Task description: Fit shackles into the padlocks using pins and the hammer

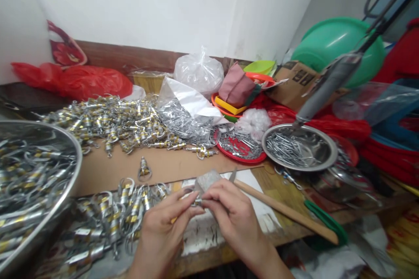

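My left hand [166,229] is closed around a small metal fitting [197,202], mostly hidden by the fingers. A bit of yellow shows below them. My right hand [234,216] meets it from the other side, thumb and fingertips pinched at the fitting's end. Whether a separate small part sits in that pinch I cannot tell. Just beyond the fingertips stands a grey metal block [207,178] on a white sheet [258,187]. A hammer with a wooden handle [288,209] lies to the right. Several ringed metal fittings with yellow bands [114,224] lie left of my left hand.
A large steel bowl [77,152] of fittings stands at left. Behind, more fittings [114,117] are heaped on cardboard [108,168]. A steel bowl of metal pins [332,157], a red tray [242,157] and a bag of metal parts [186,117] stand at the back. A grey-handled tool [330,80] slants at right.
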A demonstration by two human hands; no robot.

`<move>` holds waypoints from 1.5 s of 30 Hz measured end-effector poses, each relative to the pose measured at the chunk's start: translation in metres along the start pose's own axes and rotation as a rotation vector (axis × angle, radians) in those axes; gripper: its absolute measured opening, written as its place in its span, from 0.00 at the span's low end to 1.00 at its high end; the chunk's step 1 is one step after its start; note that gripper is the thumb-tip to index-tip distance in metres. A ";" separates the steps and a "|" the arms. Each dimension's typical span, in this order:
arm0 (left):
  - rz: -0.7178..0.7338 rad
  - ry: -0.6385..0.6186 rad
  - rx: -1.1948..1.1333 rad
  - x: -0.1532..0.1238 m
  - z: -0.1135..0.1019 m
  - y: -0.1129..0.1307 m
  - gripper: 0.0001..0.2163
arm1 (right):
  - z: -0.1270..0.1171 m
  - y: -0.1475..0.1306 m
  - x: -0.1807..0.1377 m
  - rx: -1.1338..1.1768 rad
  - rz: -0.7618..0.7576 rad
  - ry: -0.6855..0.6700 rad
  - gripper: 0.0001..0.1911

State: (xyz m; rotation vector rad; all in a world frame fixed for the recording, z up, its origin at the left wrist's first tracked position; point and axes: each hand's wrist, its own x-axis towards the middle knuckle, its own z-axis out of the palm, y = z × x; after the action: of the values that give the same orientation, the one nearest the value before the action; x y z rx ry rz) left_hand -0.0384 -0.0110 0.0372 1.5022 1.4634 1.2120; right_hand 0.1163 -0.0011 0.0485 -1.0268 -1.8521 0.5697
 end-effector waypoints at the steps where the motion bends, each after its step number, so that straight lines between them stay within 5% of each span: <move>1: -0.005 0.000 -0.006 0.000 0.000 0.001 0.07 | -0.001 -0.001 0.000 0.000 -0.008 -0.010 0.07; 9: -0.152 0.073 -0.157 -0.004 0.003 0.010 0.06 | -0.005 -0.006 -0.003 0.032 -0.076 -0.038 0.07; 15: -0.329 -0.069 -0.559 -0.004 0.002 0.018 0.02 | -0.011 0.003 -0.013 -0.094 -0.420 0.083 0.12; 20: -0.266 -0.158 -0.396 0.000 -0.001 0.019 0.02 | -0.017 0.009 -0.015 -0.191 -0.626 0.043 0.12; 26: -0.028 -0.194 -0.028 0.003 -0.011 0.024 0.03 | -0.017 0.009 -0.014 -0.151 -0.469 0.061 0.16; 29: 0.024 -0.201 -0.026 0.005 -0.013 0.026 0.03 | -0.015 0.003 -0.015 -0.065 -0.380 0.030 0.13; 33: -0.129 -0.229 -0.218 0.006 -0.004 0.020 0.04 | -0.015 -0.004 -0.014 0.086 -0.159 0.010 0.09; 39: -0.401 -0.077 -0.443 -0.003 0.026 0.009 0.11 | -0.018 0.005 -0.017 0.121 0.237 -0.039 0.06; 43: -0.381 -0.064 -0.597 -0.011 0.036 0.009 0.25 | -0.023 0.006 -0.022 0.072 0.323 -0.049 0.06; 45: -0.381 -0.077 -0.619 -0.010 0.037 0.009 0.27 | -0.029 0.009 -0.015 0.041 0.298 -0.156 0.07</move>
State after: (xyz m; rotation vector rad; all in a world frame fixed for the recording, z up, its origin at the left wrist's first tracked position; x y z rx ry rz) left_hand -0.0001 -0.0177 0.0330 0.8026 1.1100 1.2014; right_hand 0.1494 -0.0098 0.0480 -1.2710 -1.8241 0.8824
